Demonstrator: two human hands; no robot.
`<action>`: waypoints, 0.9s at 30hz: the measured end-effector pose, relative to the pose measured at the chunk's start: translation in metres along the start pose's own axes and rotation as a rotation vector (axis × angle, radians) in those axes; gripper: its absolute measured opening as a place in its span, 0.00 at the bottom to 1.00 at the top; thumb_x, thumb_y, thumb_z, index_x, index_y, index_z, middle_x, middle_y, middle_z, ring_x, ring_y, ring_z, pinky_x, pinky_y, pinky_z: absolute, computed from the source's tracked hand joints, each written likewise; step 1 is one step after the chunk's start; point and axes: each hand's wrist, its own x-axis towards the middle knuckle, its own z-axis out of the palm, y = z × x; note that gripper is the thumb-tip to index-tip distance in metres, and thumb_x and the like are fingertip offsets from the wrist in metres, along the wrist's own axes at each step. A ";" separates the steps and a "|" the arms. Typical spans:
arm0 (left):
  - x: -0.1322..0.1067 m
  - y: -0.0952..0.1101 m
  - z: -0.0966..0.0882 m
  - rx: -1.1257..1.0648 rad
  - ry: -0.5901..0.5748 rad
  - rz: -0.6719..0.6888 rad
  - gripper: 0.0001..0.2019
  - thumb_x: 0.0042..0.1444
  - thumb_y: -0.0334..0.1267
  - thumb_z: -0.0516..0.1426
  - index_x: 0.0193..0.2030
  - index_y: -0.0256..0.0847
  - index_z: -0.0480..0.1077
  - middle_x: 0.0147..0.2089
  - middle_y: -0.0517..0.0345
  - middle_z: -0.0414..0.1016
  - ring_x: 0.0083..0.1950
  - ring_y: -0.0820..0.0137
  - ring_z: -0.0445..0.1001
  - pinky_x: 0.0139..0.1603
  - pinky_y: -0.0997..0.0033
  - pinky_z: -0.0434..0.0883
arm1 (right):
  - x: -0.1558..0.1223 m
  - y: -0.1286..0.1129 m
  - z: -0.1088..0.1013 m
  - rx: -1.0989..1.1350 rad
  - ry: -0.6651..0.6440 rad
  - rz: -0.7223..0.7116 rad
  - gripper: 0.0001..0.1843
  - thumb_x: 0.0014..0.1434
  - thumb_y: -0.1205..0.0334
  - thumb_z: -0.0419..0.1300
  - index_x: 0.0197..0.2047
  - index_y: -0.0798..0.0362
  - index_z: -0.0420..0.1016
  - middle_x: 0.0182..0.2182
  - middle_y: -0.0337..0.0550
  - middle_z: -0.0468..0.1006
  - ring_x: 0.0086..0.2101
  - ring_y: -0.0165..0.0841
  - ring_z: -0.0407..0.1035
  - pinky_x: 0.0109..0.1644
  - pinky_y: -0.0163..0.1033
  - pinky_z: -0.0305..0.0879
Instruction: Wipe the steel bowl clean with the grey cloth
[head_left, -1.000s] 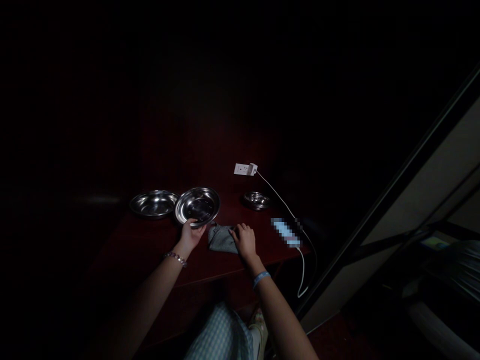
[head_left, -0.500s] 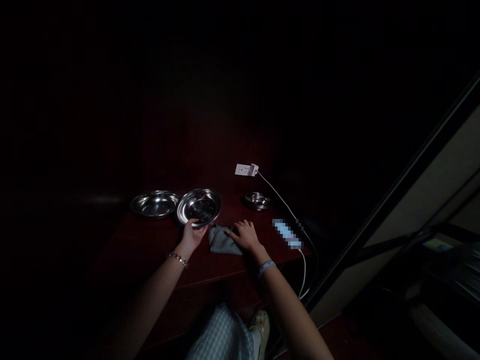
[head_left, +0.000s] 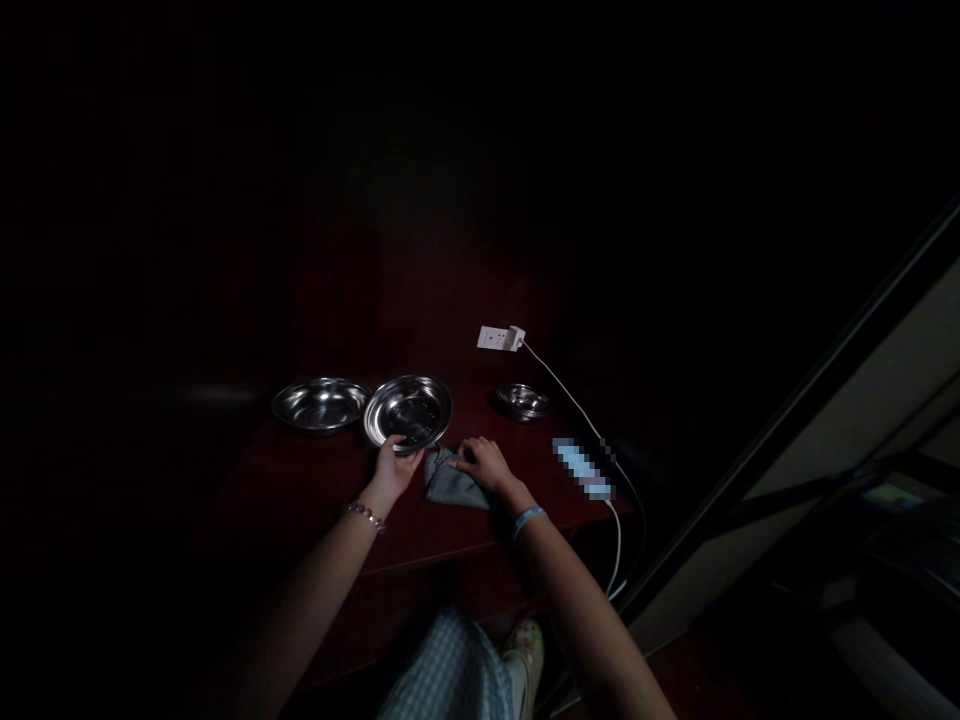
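My left hand (head_left: 397, 472) grips the near rim of a shiny steel dish (head_left: 409, 412), thumb over the edge and fingers underneath. The dish is tilted toward me, and small spots that look like drops show inside it. Just right of it, a folded grey cloth (head_left: 454, 482) lies on the dark red table (head_left: 420, 535). My right hand (head_left: 486, 465) rests on the cloth's upper right part, its fingers bent and closed on the fabric. A second steel dish (head_left: 322, 405) sits to the left, close beside the held one.
Small stacked steel bowls (head_left: 523, 401) stand at the back right. A wall socket (head_left: 496, 339) holds a white plug, whose cable (head_left: 562, 388) runs down the right side. A blurred-out phone-like object (head_left: 583, 468) lies near the right edge. Surroundings are very dark.
The whole view has shifted slightly, so things sit a little further right. My right hand's fingers are more bent and drawn toward the dish. The left hand still holds its dish.
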 end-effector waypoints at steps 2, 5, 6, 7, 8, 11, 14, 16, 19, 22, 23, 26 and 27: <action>0.000 0.000 0.000 -0.006 0.003 -0.001 0.09 0.58 0.23 0.55 0.40 0.39 0.72 0.33 0.55 0.78 0.32 0.70 0.78 0.38 0.72 0.78 | -0.002 0.000 -0.003 0.008 0.005 -0.008 0.12 0.68 0.50 0.66 0.42 0.49 0.81 0.43 0.45 0.84 0.46 0.40 0.74 0.50 0.41 0.61; 0.001 0.001 0.001 -0.023 -0.005 -0.007 0.10 0.57 0.23 0.55 0.41 0.39 0.73 0.33 0.55 0.79 0.33 0.70 0.78 0.39 0.72 0.78 | -0.004 -0.002 -0.008 0.012 -0.006 0.001 0.15 0.70 0.47 0.62 0.43 0.50 0.82 0.41 0.46 0.85 0.44 0.39 0.76 0.48 0.40 0.61; 0.001 0.001 0.001 -0.028 -0.003 -0.008 0.10 0.57 0.22 0.55 0.41 0.38 0.73 0.34 0.54 0.79 0.33 0.70 0.78 0.39 0.72 0.78 | -0.004 -0.002 -0.010 0.011 -0.015 0.001 0.17 0.71 0.46 0.60 0.43 0.50 0.83 0.41 0.47 0.85 0.43 0.39 0.76 0.48 0.39 0.61; 0.002 0.001 0.001 -0.029 0.000 -0.007 0.10 0.57 0.22 0.55 0.40 0.38 0.72 0.34 0.54 0.79 0.33 0.70 0.78 0.38 0.72 0.78 | -0.004 -0.003 -0.012 0.010 -0.021 -0.003 0.18 0.71 0.46 0.60 0.43 0.51 0.83 0.41 0.47 0.86 0.43 0.39 0.77 0.49 0.39 0.62; 0.002 0.001 0.001 -0.029 0.001 -0.007 0.09 0.57 0.22 0.54 0.39 0.38 0.72 0.34 0.54 0.79 0.33 0.70 0.78 0.38 0.73 0.78 | -0.004 -0.003 -0.015 0.011 -0.026 -0.013 0.18 0.71 0.46 0.60 0.43 0.51 0.83 0.42 0.48 0.86 0.44 0.39 0.77 0.50 0.39 0.62; 0.002 0.001 0.001 -0.019 -0.005 -0.014 0.09 0.58 0.22 0.54 0.38 0.38 0.72 0.33 0.54 0.78 0.33 0.70 0.78 0.37 0.74 0.78 | -0.002 -0.005 -0.026 0.071 -0.013 -0.063 0.15 0.69 0.50 0.63 0.42 0.52 0.83 0.43 0.48 0.86 0.45 0.39 0.78 0.51 0.39 0.64; 0.003 0.001 0.001 -0.004 0.007 -0.018 0.08 0.59 0.23 0.55 0.36 0.39 0.71 0.32 0.55 0.78 0.32 0.70 0.78 0.35 0.74 0.78 | 0.003 -0.007 -0.049 0.212 0.023 -0.090 0.13 0.68 0.51 0.63 0.41 0.52 0.82 0.41 0.45 0.86 0.42 0.37 0.78 0.48 0.38 0.67; 0.004 0.000 0.001 0.002 0.023 -0.020 0.08 0.59 0.23 0.55 0.36 0.39 0.71 0.32 0.55 0.77 0.31 0.70 0.77 0.32 0.74 0.78 | 0.006 -0.010 -0.073 0.286 0.093 -0.088 0.15 0.69 0.50 0.62 0.41 0.52 0.82 0.39 0.44 0.86 0.39 0.36 0.78 0.45 0.37 0.68; 0.004 0.000 0.001 0.000 0.028 -0.017 0.07 0.59 0.23 0.55 0.36 0.39 0.71 0.31 0.55 0.77 0.30 0.71 0.76 0.31 0.75 0.77 | 0.007 -0.020 -0.115 0.271 0.229 -0.124 0.17 0.70 0.47 0.60 0.43 0.52 0.81 0.40 0.44 0.85 0.40 0.38 0.78 0.46 0.38 0.68; 0.002 0.001 0.001 -0.006 0.032 -0.014 0.08 0.58 0.23 0.55 0.38 0.39 0.71 0.31 0.57 0.76 0.30 0.72 0.76 0.32 0.75 0.78 | 0.007 -0.034 -0.151 0.097 0.249 -0.155 0.17 0.72 0.48 0.56 0.47 0.52 0.79 0.41 0.45 0.85 0.40 0.37 0.78 0.45 0.37 0.66; 0.002 0.001 0.002 -0.006 0.035 -0.015 0.08 0.58 0.23 0.56 0.39 0.39 0.72 0.31 0.57 0.76 0.30 0.72 0.76 0.33 0.75 0.78 | 0.007 -0.039 -0.161 -0.006 0.235 -0.161 0.16 0.73 0.49 0.56 0.48 0.51 0.78 0.41 0.46 0.85 0.40 0.37 0.78 0.44 0.36 0.65; 0.000 0.002 0.001 -0.003 0.034 -0.016 0.08 0.58 0.23 0.56 0.40 0.39 0.72 0.33 0.57 0.76 0.31 0.71 0.77 0.34 0.74 0.78 | 0.008 -0.050 -0.181 -0.292 0.274 -0.126 0.15 0.76 0.51 0.52 0.51 0.51 0.76 0.41 0.48 0.85 0.40 0.38 0.79 0.41 0.36 0.63; 0.000 0.002 0.001 -0.001 0.029 -0.015 0.08 0.58 0.23 0.56 0.39 0.39 0.72 0.33 0.56 0.76 0.32 0.71 0.77 0.35 0.74 0.78 | 0.008 -0.052 -0.186 -0.357 0.294 -0.110 0.16 0.76 0.52 0.51 0.52 0.51 0.75 0.41 0.49 0.85 0.39 0.38 0.79 0.41 0.36 0.62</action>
